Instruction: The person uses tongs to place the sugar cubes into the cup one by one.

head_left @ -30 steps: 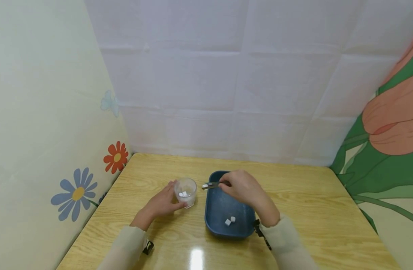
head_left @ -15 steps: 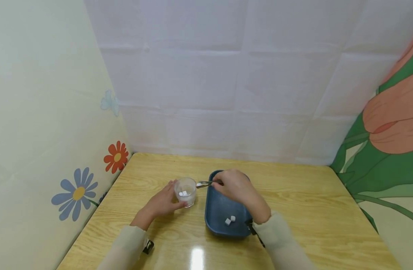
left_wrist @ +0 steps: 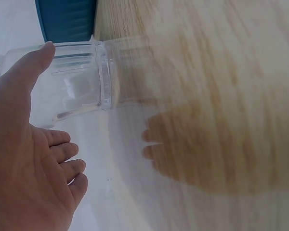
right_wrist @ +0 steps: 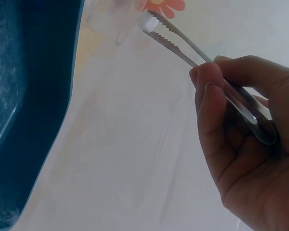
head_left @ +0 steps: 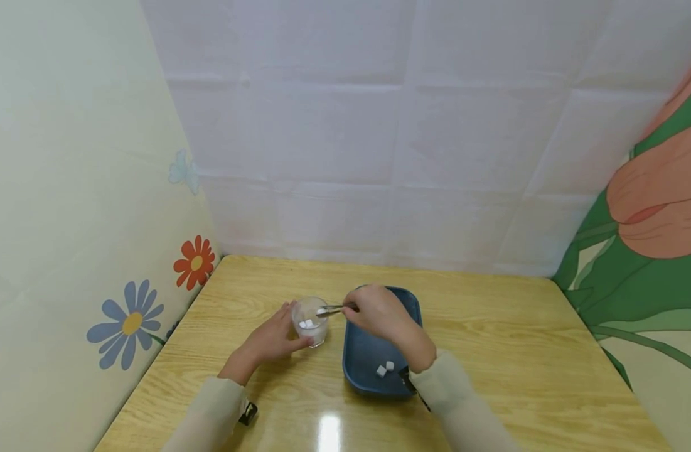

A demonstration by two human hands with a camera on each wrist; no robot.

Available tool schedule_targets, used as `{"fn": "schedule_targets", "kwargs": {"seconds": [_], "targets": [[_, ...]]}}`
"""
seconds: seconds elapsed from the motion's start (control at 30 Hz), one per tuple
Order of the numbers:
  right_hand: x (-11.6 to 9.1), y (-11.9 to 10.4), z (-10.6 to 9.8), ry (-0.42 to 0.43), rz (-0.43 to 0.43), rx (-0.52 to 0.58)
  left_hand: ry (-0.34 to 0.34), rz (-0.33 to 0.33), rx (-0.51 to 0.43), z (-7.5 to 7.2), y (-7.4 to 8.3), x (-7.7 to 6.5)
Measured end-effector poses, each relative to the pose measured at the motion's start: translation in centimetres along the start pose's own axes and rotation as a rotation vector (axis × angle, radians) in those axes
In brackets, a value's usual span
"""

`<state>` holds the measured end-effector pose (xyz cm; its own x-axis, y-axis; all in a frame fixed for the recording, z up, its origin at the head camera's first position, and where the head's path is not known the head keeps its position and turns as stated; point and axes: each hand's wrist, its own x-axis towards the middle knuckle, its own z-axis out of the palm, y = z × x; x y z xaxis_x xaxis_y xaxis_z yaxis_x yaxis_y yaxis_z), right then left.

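Observation:
My left hand (head_left: 270, 339) holds a clear glass (head_left: 317, 334) upright on the table, thumb at its near side and fingers round the left. In the left wrist view the thumb (left_wrist: 31, 62) lies along the glass (left_wrist: 77, 79). White cubes (head_left: 306, 324) sit inside it. My right hand (head_left: 381, 314) pinches metal tongs (head_left: 335, 309), whose tips reach over the glass's rim. Serrated tips of the tongs (right_wrist: 176, 43) grip one white cube (right_wrist: 148, 21) in the right wrist view. My right hand (right_wrist: 245, 130) has its fingers and thumb curled round the tongs.
A blue tray (head_left: 359, 351) stands right of the glass, under my right forearm, with two white cubes (head_left: 385, 369) near its front end. The wooden table (head_left: 520, 351) meets a white backdrop (head_left: 334, 157) behind and patterned side panels.
My right hand has moved left with the tongs and cube, from above the tray's left edge to over the glass. The left hand and glass have stayed in place.

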<state>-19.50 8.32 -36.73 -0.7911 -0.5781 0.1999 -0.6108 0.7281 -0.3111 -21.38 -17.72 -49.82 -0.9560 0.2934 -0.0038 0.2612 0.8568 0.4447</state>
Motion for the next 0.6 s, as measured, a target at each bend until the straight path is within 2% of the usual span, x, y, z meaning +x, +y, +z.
{"fn": "schedule_targets", "kwargs": {"seconds": [0.6], "targets": [[1.3,-0.4,1.1,-0.034,0.0,0.013,-0.002,0.008,0.023,-0.2,0.3,-0.1]]}}
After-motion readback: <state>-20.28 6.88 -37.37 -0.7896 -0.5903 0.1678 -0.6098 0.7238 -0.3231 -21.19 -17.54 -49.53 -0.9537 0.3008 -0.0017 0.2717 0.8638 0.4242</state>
